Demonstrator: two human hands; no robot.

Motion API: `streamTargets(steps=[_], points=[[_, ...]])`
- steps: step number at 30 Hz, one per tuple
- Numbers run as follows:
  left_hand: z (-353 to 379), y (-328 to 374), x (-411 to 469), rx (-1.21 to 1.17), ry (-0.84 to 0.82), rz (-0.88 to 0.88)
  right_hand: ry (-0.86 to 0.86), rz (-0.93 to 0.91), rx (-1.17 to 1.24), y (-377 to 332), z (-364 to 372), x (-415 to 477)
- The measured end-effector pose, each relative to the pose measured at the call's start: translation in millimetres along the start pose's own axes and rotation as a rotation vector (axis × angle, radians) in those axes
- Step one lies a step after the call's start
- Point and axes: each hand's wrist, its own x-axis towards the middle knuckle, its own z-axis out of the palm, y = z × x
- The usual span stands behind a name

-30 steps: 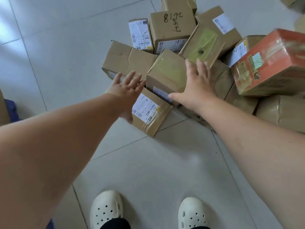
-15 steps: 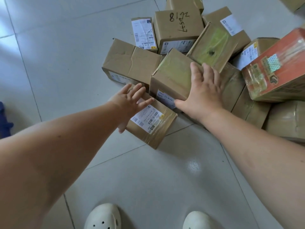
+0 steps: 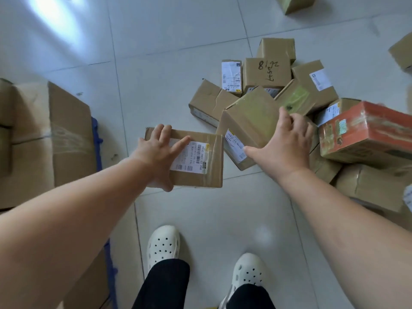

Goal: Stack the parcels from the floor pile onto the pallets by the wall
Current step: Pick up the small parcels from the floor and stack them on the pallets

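A: Left hand (image 3: pixel 159 152)?
B: A flat parcel (image 3: pixel 200 172) is gripped. Fingers (image 3: pixel 163 132) are spread over its top, one lying on the white label (image 3: pixel 189 157). The thumb (image 3: pixel 167 186) is hooked at the near edge. Whether it is clear of the floor (image 3: pixel 156 63) cannot be told.

A: Right hand (image 3: pixel 283 146)?
B: It is laid on a tilted box (image 3: pixel 249 114) at the near edge of the pile, with fingers (image 3: pixel 296 121) spread and tips at the far edge. Whether they are curled over that edge cannot be told.

A: Where are the parcels?
B: They are heaped on the floor, ahead and to the right. A marker-scribbled box (image 3: pixel 266 73) is seen at the back. A red carton (image 3: pixel 367 134) is perched on brown ones at the right. The flat parcel is held just left of the heap, apart from it.

A: Contents?
B: None are seen. Every box in view is closed, and tape is visible on several.

A: Left side?
B: Large cartons (image 3: pixel 44 141) are stacked on a blue pallet (image 3: pixel 96 134). White clogs (image 3: pixel 162 244) are noted at the bottom.
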Motion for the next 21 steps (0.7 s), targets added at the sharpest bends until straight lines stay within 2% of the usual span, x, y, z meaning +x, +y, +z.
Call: streamTargets(steps=[5, 13, 17, 21], points=[[-62.0, -22.4, -120.3, -0.186, -0.02, -0.154, -0.026, -0.05, 0.004, -52.6, -99.7, -41.6], [-168.0, -55.4, -312.8, -0.441, 0.107, -0.424, -0.049, -0.168, 0.035, -148.4, -274.0, -111.6], [-187.8, -77.6, -398.3, -0.597, 0.161, -0.621, -0.066, -0.271, 0.075, -208.7, -342.7, -145.6], [-179.6, -106.3, -458.4, -0.782, 0.184, -0.835, -0.12, -0.333, 0.116, -272.1, -368.8, -169.4]])
